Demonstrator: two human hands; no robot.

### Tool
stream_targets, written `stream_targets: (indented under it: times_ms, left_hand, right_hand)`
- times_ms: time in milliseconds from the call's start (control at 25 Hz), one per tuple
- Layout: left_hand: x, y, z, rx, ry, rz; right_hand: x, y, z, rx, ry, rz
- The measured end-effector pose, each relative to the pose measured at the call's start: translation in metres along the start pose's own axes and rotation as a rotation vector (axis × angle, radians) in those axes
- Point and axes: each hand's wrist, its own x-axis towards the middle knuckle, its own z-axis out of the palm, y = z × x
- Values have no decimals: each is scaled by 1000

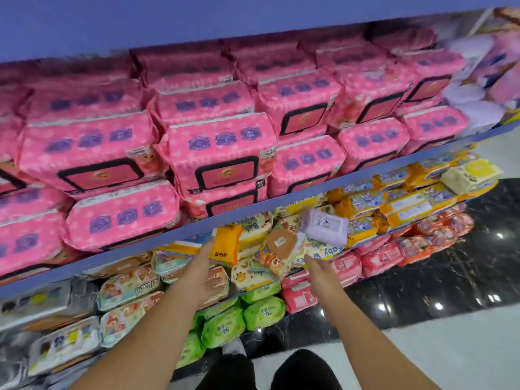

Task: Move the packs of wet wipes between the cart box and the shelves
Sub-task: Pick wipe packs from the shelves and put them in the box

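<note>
Two hands stretch open and empty toward the shelves [281, 202], our left hand [202, 267] touching an orange pack [225, 244], our right hand [319, 270] below the lilac pack [323, 226] at its one o'clock, which we judge soft, light, slick, best gripped across its short sides.

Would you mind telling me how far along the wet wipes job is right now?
Done: the upper shelf is packed with pink packs. In hand: below it, the left hand touches an orange pack, and the right hand reaches toward a cream pack. Left: unclear, since the cart box is out of view.
</note>
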Motion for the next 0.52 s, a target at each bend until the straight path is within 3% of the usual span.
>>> stream_targets:
  times_ms: [160,520]
  left_hand:
    - [37,4,11,-152,-17,-49]
    - [77,-5,16,-396,-6,60]
  right_hand:
    - [41,11,24,48,-67,128]
    - [132,21,58,229,-175,396]
